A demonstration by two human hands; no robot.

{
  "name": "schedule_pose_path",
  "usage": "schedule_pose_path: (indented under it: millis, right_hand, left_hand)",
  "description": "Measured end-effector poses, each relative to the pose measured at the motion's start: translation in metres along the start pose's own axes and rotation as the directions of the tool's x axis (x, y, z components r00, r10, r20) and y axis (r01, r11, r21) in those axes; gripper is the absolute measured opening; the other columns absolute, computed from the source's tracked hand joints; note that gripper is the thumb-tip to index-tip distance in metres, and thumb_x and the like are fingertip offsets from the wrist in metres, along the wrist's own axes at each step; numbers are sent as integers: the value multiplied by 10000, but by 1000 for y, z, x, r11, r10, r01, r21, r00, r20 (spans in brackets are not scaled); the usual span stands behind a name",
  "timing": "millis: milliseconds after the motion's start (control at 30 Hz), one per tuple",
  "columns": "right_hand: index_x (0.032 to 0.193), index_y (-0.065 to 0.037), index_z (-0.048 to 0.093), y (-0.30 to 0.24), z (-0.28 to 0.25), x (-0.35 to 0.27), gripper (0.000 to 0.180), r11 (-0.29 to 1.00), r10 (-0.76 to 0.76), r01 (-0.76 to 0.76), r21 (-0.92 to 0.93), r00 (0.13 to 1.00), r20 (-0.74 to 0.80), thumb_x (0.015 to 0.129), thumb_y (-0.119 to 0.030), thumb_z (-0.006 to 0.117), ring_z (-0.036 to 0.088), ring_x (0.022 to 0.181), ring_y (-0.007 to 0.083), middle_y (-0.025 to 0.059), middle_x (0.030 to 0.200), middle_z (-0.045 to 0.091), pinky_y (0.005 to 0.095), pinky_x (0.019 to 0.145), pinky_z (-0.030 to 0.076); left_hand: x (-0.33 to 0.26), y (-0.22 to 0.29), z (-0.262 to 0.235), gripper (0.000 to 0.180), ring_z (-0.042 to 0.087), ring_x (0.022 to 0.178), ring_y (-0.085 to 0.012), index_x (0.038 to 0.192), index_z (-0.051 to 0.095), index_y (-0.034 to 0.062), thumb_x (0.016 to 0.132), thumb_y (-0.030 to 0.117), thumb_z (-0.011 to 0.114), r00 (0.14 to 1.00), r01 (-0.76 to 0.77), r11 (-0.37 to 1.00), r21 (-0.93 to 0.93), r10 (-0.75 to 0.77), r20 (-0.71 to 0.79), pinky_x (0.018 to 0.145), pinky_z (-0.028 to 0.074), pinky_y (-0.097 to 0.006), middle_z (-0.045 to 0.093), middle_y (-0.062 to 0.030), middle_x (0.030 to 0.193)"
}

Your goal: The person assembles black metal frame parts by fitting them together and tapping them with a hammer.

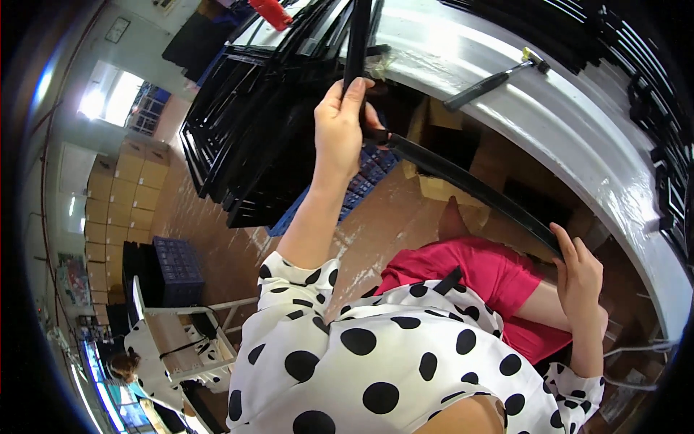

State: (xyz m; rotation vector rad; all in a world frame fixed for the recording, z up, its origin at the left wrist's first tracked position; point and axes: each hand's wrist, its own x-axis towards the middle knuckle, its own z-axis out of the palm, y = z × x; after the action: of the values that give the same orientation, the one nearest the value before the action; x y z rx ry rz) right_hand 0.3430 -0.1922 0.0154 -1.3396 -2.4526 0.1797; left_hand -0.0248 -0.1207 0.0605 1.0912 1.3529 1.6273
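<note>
The left hand (338, 130) is raised high, its grip pressed together around an upright black bar (356, 43) that is one side of a black frame; the thumb and fingers pinch the bar just below where it rises out of the top of the picture. The right hand (580, 278) sits lower and to the right, its fingers curled around the lower end of a long black strip (470, 184), another side of the same frame, which runs on a slant from near the left hand down to the right hand. So the frame hangs in the air between the two hands, in front of the edge of a white bench (578, 123) that curves across the upper right. On the bench lies a hammer (491, 83) with a dark handle and a yellowish head, well apart from both hands. Behind the left hand a large stack of black frames (246, 137) leans on the floor, with a blue crate (365, 177) showing just beside it. More black frames (650, 87) are piled along the far right of the bench. Both sleeves are white with black dots, and a red cloth (491, 278) lies across the lap. Far off to the left stand stacked cardboard boxes (123, 195), a dark blue crate (177, 267) and a white stand (181, 340), beside which another person is partly visible.
</note>
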Motion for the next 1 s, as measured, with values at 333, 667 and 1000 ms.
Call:
schedule_pose_path:
  millis: [333, 667, 1000]
  right_hand:
    - [1329, -149, 475, -7, -7, -14, 620, 999, -16, 15, -38, 1000, -26, 736, -78, 641, 473, 605, 276, 108, 719, 411, 380, 516, 394]
    - [1331, -174, 474, -5, -13, -8, 620, 995, -43, 37, -97, 997, -58, 742, -97, 654, 486, 616, 251, 91, 722, 424, 371, 527, 407]
    - [1329, -192, 484, -6, -15, -11, 613, 986, -47, 38, -165, 997, -57, 746, -118, 661, 478, 617, 230, 75, 710, 396, 355, 517, 401]
  left_hand:
    - [-5, 1, 4, 269, 494, 397, -122, 996, 555, -4, 974, 248, 465, 999, -33, 999, 11, 32, 40, 349, 428, -258, 479, -30, 533]
    - [-6, 5, 6, 258, 473, 448, -76, 990, 585, 18, 958, 260, 502, 998, 34, 999, 18, -35, 43, 432, 394, -209, 488, -2, 544]
    - [-8, 5, 3, 254, 463, 442, -77, 990, 585, 18, 955, 258, 510, 999, 32, 999, 21, -33, 23, 431, 386, -210, 484, -1, 540]
